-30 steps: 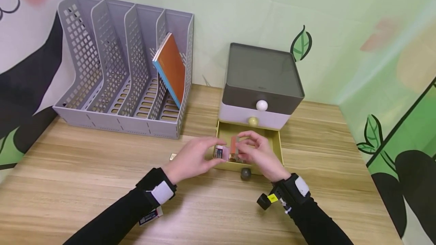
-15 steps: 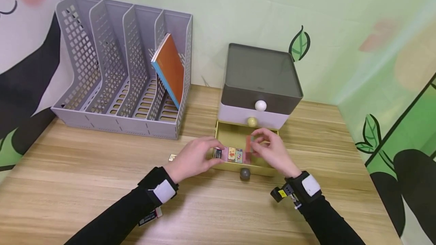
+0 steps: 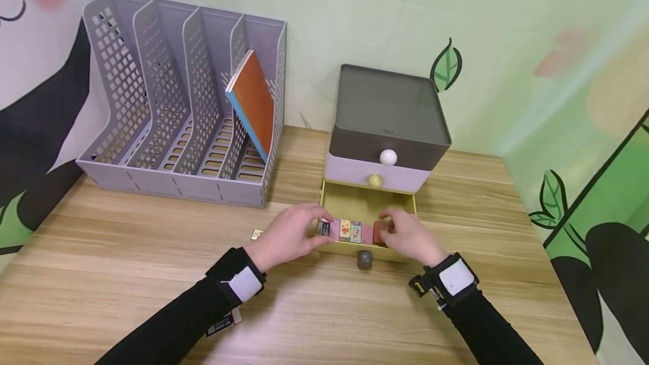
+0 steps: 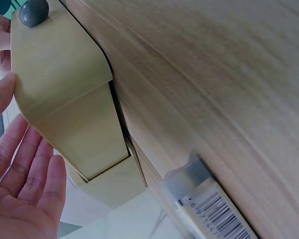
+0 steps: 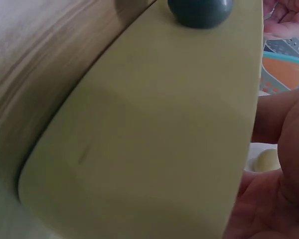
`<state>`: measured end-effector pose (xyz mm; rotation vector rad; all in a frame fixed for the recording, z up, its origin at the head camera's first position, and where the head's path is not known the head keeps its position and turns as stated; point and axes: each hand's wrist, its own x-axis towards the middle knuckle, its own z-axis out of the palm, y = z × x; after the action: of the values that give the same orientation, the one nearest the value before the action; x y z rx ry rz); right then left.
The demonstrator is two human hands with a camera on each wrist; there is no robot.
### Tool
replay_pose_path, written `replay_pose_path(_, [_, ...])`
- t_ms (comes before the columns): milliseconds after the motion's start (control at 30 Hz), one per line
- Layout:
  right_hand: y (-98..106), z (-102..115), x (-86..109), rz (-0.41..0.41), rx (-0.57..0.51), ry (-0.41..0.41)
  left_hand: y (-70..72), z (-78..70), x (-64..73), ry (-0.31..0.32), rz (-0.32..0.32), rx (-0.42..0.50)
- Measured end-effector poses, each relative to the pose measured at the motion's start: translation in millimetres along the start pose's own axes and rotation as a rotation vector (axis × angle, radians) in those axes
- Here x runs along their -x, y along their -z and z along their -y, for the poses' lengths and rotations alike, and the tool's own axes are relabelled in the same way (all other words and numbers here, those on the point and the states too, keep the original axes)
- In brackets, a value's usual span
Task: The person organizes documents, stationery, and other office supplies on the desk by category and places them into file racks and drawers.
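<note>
My left hand (image 3: 286,235) is at the left front corner of the pulled-out yellow drawer (image 3: 350,199), thumb at the front wall. Between its thumb and index finger lies a small black-labelled block (image 3: 323,228). In the left wrist view its fingers (image 4: 27,164) are extended outside the drawer wall. My right hand (image 3: 410,235) pinches a small orange-red block (image 3: 377,232), low inside the drawer toward the right. Two small picture-printed blocks (image 3: 351,231) stand in the front row between the hands, with pink pieces (image 3: 367,234) beside them. The drawer front (image 5: 154,114) hides the block in the right wrist view.
The drawer belongs to a stacked unit with a dark top tray (image 3: 392,103). A grey file rack (image 3: 172,182) holds orange and blue booklets (image 3: 256,106) at the left. A barcoded packet (image 4: 214,214) and a black-and-white box (image 3: 223,324) lie on the wooden table (image 3: 314,314).
My right hand has carried the orange-red block rightward from beside the printed blocks, then lowered it into the drawer, uncovering the printed blocks. The left hand has stayed nearly still.
</note>
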<state>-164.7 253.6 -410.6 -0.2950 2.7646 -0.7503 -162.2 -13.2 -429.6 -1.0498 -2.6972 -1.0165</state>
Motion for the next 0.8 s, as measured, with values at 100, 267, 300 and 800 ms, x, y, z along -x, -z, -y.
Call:
replay_pose_path(100, [-1.9, -0.9, -1.4, -0.005, 0.002, -0.006, 0.1, -0.2, -0.8, -0.001, 0.003, 0.002])
replay_pose_path(267, [-4.2, -0.3, -3.9, 0.001, 0.011, 0.023, 0.3, -0.2, -0.6, 0.002, 0.004, 0.000])
replay_pose_path(300, [-4.4, 0.4, -4.0, 0.006, 0.011, 0.027, 0.3, -0.3, -0.3, 0.005, 0.004, -0.001])
replay_pose_path(800, [-1.2, 1.6, -0.2, 0.033, 0.010, 0.020, -2.1, -1.3, -2.4, 0.017, -0.004, 0.010])
